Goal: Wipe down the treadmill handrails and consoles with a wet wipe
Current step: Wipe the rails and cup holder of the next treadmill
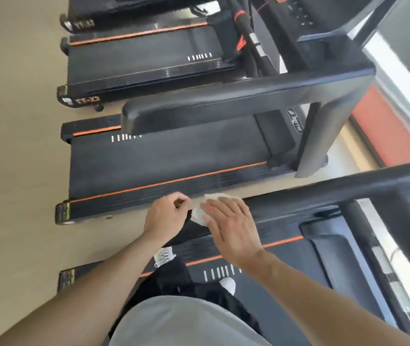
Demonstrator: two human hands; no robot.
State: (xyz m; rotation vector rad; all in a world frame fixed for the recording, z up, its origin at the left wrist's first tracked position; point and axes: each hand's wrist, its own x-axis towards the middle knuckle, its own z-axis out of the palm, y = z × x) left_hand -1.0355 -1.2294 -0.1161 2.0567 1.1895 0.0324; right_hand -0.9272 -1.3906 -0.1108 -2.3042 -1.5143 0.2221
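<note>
From the head camera, the person stands on a treadmill belt, looking down along its left side. A black handrail runs from the middle of the frame out toward 3 o'clock. The white wet wipe lies on the near end of this handrail, just below frame centre.

The right hand lies flat on the wipe with its fingers straight and slightly spread, pointing toward 10 o'clock. The wipe sits under the fingers and palm; a crumpled edge shows past the fingertips at 11 o'clock and another fold sticks out under the index finger on the 9 o'clock side.

The left hand is just beside it at 9 o'clock, fingers curled inward with the thumb against them. Its fingertips come close to the wipe's left corner, but whether they pinch that corner or only hover at the rail's end cannot be told through the blur.

At 12 o'clock a neighbouring treadmill with orange side stripes shows its own thick black handrail. More treadmills line up beyond it toward the top edge. Beige floor fills the 9 o'clock side. White shoes and grey shorts appear at 6 o'clock.
</note>
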